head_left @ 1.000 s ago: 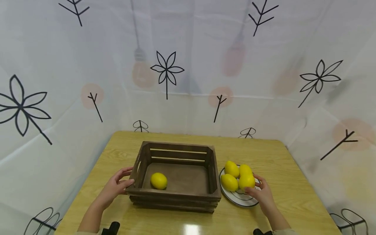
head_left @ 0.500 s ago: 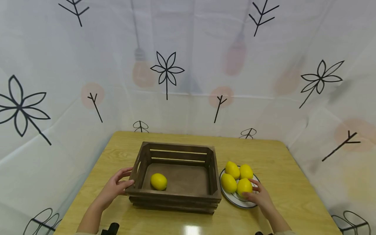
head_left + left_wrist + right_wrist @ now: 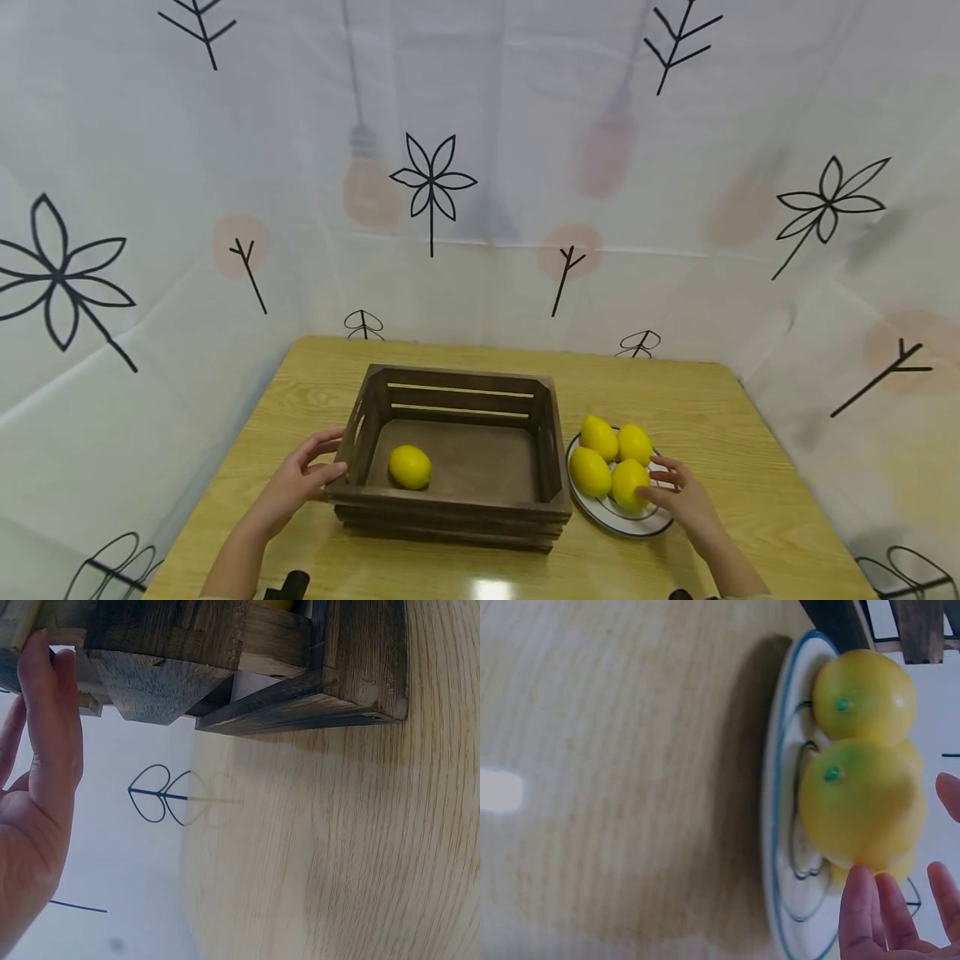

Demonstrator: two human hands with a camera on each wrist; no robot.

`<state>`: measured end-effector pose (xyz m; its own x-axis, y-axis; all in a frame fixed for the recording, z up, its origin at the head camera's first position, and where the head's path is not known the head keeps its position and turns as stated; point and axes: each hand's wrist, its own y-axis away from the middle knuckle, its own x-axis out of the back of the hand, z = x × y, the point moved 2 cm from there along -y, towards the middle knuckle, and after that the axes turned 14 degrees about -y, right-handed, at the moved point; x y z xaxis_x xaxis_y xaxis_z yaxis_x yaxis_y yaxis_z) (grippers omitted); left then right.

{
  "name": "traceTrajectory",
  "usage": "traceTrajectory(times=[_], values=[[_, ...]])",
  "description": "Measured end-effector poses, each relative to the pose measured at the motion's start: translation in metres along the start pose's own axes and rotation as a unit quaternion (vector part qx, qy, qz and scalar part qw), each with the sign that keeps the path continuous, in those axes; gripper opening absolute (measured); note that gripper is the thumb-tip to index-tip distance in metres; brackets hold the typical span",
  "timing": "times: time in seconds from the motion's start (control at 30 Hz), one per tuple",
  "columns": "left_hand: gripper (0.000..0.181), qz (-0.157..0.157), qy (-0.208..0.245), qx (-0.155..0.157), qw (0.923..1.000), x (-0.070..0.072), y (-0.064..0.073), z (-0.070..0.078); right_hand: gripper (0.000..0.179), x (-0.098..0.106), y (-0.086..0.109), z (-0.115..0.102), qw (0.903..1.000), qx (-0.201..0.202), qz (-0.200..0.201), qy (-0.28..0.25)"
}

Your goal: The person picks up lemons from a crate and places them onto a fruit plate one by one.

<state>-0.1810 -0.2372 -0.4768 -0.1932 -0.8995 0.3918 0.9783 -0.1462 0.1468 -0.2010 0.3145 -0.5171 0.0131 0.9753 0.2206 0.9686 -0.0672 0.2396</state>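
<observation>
My left hand (image 3: 298,477) touches the left end of a brown wooden crate (image 3: 453,500). Its fingers look fairly straight against the slats in the left wrist view. Inside the crate, near its left end, lies one yellow lemon (image 3: 409,467). Just right of the crate, a white dark-rimmed plate (image 3: 628,527) bears several lemons in a cluster. My right hand (image 3: 688,504) is at the plate's right side, fingers spread beside the front-right lemon (image 3: 628,483). In the right wrist view the fingertips are close to a lemon (image 3: 861,802); actual contact is unclear.
A light wood table (image 3: 637,387) holds the crate and plate, which stand almost side by side. White fabric (image 3: 480,292) with drawn plants hangs behind the table and along both sides. A dark wrist mount (image 3: 288,586) shows at the lower edge.
The front-right lemon, earlier held against the others by my right hand, has come down and toward me onto the plate. The right fingers have loosened around it. My left hand stays at the crate.
</observation>
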Motion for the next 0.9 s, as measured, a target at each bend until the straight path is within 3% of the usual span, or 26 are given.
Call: traceTrajectory(times=[0.23, 0.53, 0.9], values=[[0.055, 0.001, -0.002, 0.000, 1.0000, -0.001, 0.000, 0.001, 0.070, 0.008, 0.004, -0.021, 0.9997, 0.015, 0.001, -0.018], [0.056, -0.001, -0.002, -0.003, 1.0000, -0.001, 0.001, 0.001, 0.066, 0.016, 0.003, -0.044, 0.9982, 0.059, 0.013, 0.004], [0.056, -0.002, -0.005, 0.002, 1.0000, -0.001, 0.001, 0.002, 0.067, 0.009, 0.007, -0.066, 0.9959, 0.090, 0.011, -0.002]])
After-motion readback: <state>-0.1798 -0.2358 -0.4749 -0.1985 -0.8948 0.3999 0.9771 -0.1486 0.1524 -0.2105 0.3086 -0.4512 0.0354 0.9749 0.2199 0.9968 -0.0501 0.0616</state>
